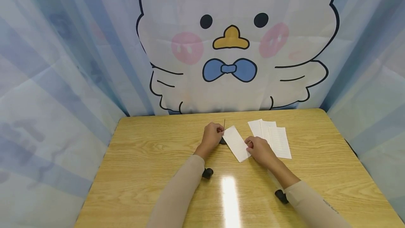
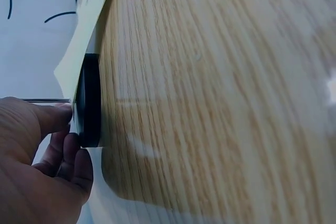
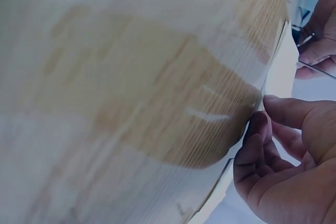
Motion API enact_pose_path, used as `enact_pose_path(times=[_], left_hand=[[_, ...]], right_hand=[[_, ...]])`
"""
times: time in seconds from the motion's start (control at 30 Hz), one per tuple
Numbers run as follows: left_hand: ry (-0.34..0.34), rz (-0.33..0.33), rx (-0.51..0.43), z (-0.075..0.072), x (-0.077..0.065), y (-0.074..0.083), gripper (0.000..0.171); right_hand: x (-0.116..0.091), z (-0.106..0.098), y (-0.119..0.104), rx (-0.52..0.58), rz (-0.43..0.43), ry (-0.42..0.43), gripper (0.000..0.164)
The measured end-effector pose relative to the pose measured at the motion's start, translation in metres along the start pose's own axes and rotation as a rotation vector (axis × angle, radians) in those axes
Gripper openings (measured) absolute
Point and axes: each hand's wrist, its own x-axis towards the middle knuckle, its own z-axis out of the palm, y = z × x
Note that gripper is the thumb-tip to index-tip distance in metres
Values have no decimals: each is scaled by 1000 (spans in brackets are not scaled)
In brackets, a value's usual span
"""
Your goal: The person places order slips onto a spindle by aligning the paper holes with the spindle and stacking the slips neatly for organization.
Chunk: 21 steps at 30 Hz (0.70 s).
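A white slip of paper slants over the middle of the table. My left hand holds its far left corner between thumb and fingers, right beside a thin upright spike. That spike rises from a round black base, part of which the slip covers. At the slip's near right edge my right hand pinches the paper with thumb and forefinger. In the left wrist view, the paper's corner meets the spike low down, close above the base; whether the spike pierces it I cannot tell.
Several more printed slips lie overlapped to the right, partly behind my right hand. The wooden table ends at a curtain with a cartoon bird. Black wrist-worn pieces sit under both forearms.
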Motion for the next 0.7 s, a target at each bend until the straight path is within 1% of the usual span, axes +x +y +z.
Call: enact_pose_path(times=[0.2,0.3,0.5,0.7], left_hand=[[-23,-5,-13,-3,-2,0,9],[-29,-3,-31,-4,-3,0,11],[-27,15,-35,-8,-4,-2,15],[-29,35,-37,-12,-7,-1,17]], right_hand=[[-3,-3,3,-5,-14,12,21],[-5,-8,6,12,-14,23,21],[-6,-21,16,55,11,31,26],[-9,-39,31,55,55,88,33]])
